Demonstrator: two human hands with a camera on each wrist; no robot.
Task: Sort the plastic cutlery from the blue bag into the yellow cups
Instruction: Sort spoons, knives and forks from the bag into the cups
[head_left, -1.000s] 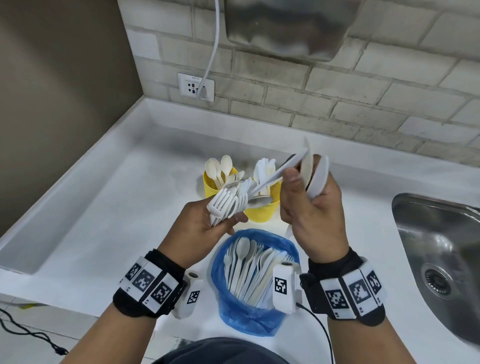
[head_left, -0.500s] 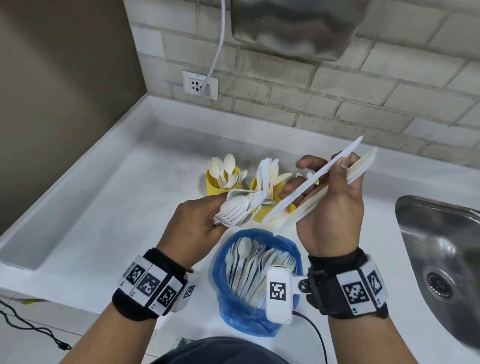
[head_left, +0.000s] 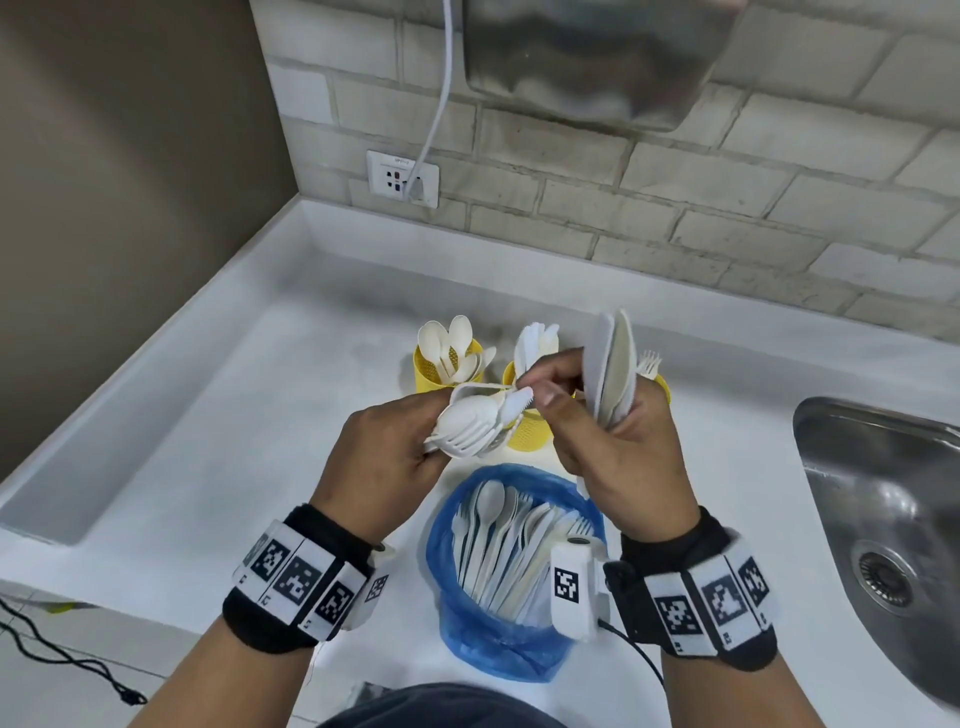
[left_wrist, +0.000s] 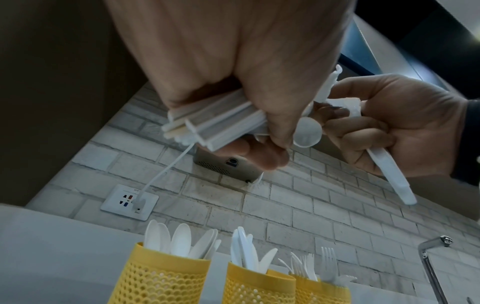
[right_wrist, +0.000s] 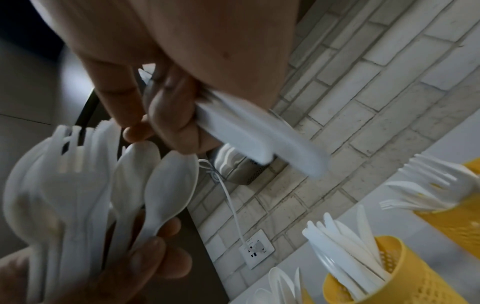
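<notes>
My left hand (head_left: 415, 441) grips a mixed bundle of white forks, spoons and a knife (head_left: 470, 426) above the blue bag (head_left: 519, 639), which stands open and holds several more pieces. My right hand (head_left: 543, 397) holds two or three white knives (head_left: 615, 374) upright against its palm. Its thumb and forefinger pinch the serrated knife tip (head_left: 522, 400) that sticks out of the bundle. Behind the hands stand three yellow mesh cups: spoons (head_left: 434, 371), knives (head_left: 524, 434), forks (head_left: 661, 385). In the left wrist view the bundle's handles (left_wrist: 215, 127) stick out of my fist.
A steel sink (head_left: 883, 509) lies at the right. The white counter (head_left: 234, 426) runs left to a raised edge and a brown wall. A socket (head_left: 402, 179) with a white cable sits on the brick wall, below a metal box (head_left: 587, 57).
My right hand swung out to the right with its knives, then came back to the bundle. The knives now stand upright, and its thumb and forefinger pinch a knife tip in the left-hand bundle.
</notes>
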